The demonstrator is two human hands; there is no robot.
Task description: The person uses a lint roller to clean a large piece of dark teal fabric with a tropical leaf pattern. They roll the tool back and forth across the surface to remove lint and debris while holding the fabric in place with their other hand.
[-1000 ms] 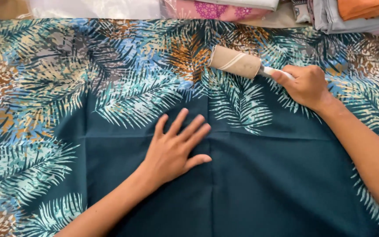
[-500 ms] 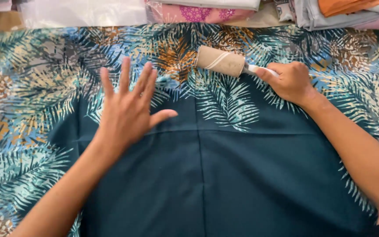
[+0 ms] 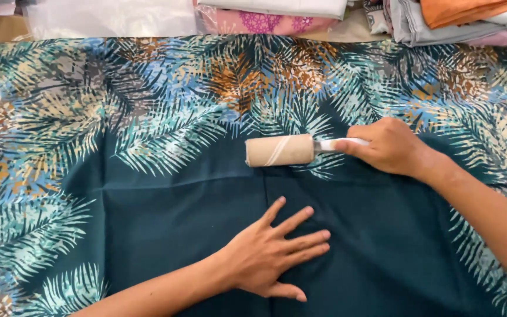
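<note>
Two hands are at work on the cloth (image 3: 165, 235) spread wide over the table. The right hand (image 3: 389, 147), right of centre in the frame, is clenched around the pale handle of a lint roller (image 3: 291, 149), and the roller's drum lies on its side on the fabric just left of that hand, near the middle of the frame. The left hand (image 3: 277, 255) lies flat below the roller, fingers splayed and released, palm pressing the plain part of the cloth; it is apart from the roller, not touching it.

The drum is a beige cylinder with a lighter diagonal seam across its wrap. The cloth is dark teal below, with a wide border of palm fronds in teal, blue, cream and orange across the upper half.

Half a second ago the roller sat higher, up in the leafy border, and the left hand was raised toward the left of the frame; now the roller is down at the edge of the plain teal and the left hand rests lower centre.

Folded fabrics (image 3: 453, 14) line the top edge.
</note>
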